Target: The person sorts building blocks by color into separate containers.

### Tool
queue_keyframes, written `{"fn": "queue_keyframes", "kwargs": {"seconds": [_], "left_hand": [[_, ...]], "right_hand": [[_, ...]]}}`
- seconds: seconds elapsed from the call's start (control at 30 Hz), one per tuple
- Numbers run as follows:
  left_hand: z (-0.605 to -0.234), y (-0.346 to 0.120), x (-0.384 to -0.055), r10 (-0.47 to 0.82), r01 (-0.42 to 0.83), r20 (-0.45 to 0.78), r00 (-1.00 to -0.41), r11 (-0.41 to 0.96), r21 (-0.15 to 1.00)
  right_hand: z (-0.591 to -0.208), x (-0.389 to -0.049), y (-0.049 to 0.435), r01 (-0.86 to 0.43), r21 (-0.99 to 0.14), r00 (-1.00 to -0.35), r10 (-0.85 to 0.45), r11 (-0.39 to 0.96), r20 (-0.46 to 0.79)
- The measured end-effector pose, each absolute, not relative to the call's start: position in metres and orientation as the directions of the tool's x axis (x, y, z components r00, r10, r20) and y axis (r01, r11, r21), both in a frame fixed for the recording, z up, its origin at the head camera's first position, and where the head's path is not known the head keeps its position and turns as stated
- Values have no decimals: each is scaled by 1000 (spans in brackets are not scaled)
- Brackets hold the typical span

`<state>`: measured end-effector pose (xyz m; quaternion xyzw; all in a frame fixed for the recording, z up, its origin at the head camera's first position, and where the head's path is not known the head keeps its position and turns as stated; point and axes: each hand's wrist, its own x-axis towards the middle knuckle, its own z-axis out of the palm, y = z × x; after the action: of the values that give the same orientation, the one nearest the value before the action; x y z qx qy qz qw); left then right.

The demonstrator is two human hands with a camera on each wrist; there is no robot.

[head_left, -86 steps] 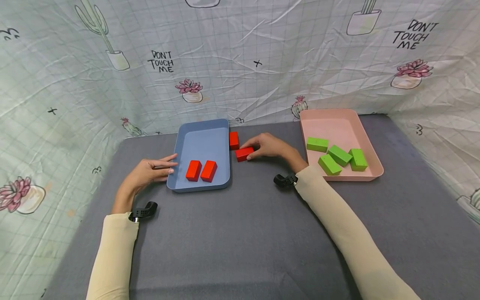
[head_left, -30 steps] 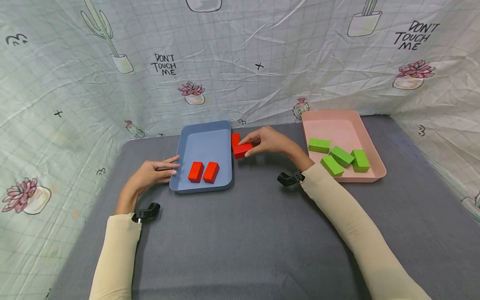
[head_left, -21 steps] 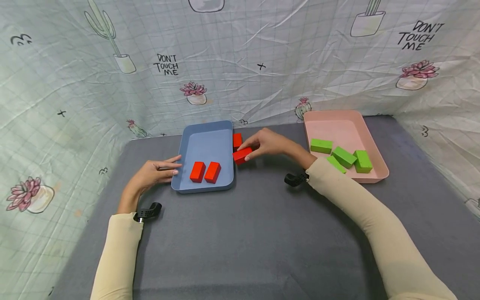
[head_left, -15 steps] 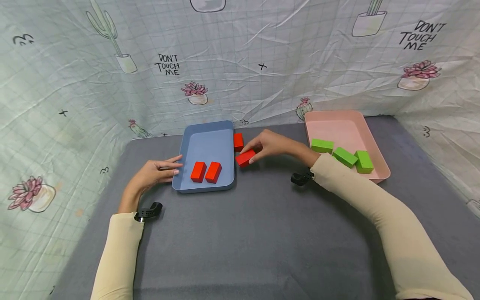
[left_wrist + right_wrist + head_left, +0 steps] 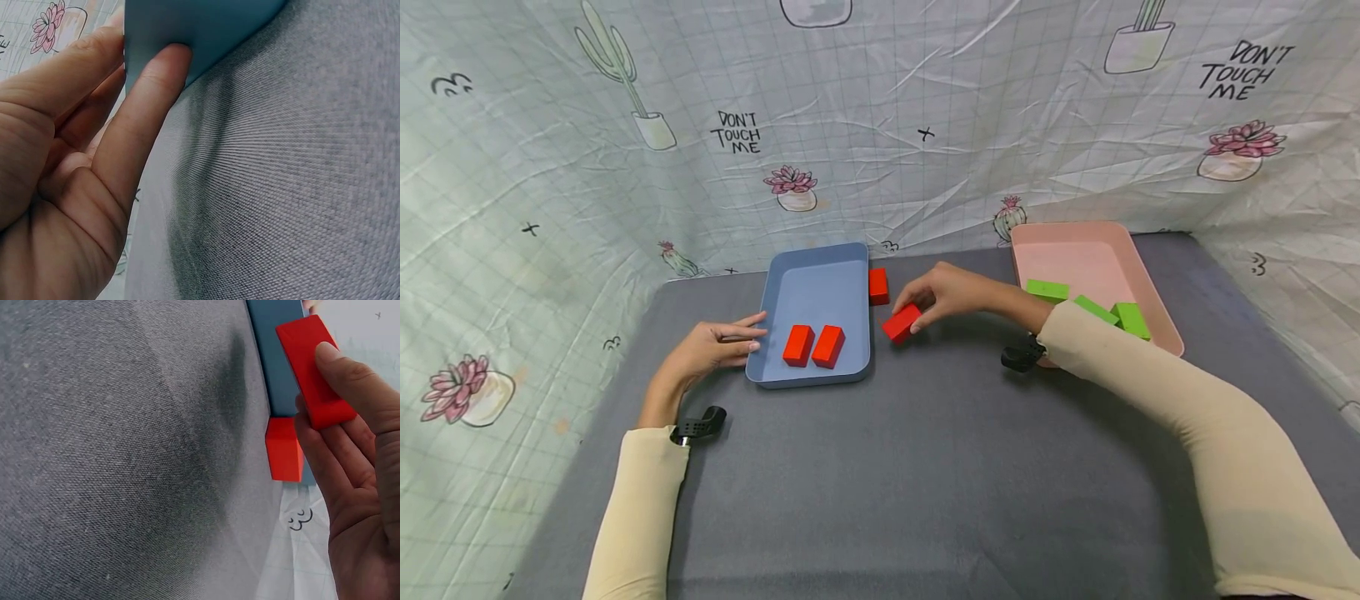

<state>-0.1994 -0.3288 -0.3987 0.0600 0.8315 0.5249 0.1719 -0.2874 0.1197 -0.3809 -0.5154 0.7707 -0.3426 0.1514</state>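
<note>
My right hand (image 5: 951,292) pinches a red rectangular block (image 5: 900,324) between thumb and fingers, right of the blue tray (image 5: 812,379). In the right wrist view this red block (image 5: 306,353) is tilted and appears raised off the cloth. Another red block (image 5: 878,286) stands against the tray's right wall. Inside the tray lie two more red blocks, one on the left (image 5: 798,345) and a right one (image 5: 828,347). My left hand (image 5: 703,350) holds the tray's left wall; in the left wrist view one fingertip (image 5: 178,59) presses its outside while other fingers reach past its edge.
A pink tray (image 5: 1071,232) stands at the back right with green blocks (image 5: 1048,291), partly hidden by the right sleeve (image 5: 1195,400). Dark grey cloth (image 5: 865,483) covers the table. A printed curtain (image 5: 865,125) hangs behind and at both sides.
The right hand has carried its red block away from the one by the tray, rightward and nearer the person, turning it. The right forearm has swung outward over the pink tray. The left hand stays put.
</note>
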Motion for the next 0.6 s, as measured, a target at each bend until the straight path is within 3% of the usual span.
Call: {"fn": "queue_keyframes", "kwargs": {"seconds": [0.6], "left_hand": [[-398,-328,-199,283,-70,-217,-934,451,890]], "right_hand": [[-376,-282,119,-728,-665,-377,-907,165,189]]}}
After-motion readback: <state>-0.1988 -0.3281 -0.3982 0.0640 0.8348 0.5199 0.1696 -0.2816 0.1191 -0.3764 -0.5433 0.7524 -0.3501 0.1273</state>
